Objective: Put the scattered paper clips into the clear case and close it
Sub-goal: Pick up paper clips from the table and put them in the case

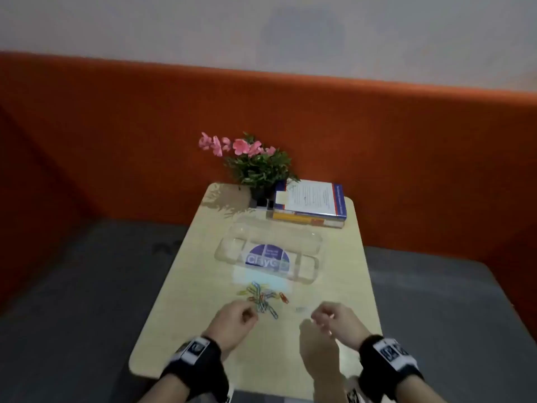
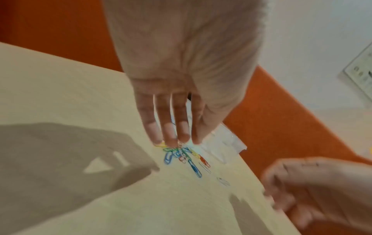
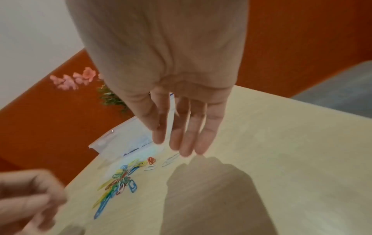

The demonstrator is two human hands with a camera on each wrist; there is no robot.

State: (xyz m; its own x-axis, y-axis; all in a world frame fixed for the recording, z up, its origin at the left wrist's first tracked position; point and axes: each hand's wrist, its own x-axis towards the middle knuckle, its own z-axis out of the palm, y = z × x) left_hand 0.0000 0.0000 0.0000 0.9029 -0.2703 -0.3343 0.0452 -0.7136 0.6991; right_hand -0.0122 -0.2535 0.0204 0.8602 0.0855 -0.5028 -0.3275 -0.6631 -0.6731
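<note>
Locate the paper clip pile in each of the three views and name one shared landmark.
Head: paper clips low centre, between the hands.
Left wrist: centre, at the left hand's fingertips.
Right wrist: lower left.
Shared landmark: the clear case, just beyond the pile in every view.

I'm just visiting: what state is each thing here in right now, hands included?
Case: lies on the table; open or shut, cannot tell.
Clips: loose heap on the table, outside the case.
Left hand: fingers hang loosely at the clips; a grip is not clear.
Right hand: fingers relaxed, holds nothing.
Books: stacked, closed.
Plant: upright.
</note>
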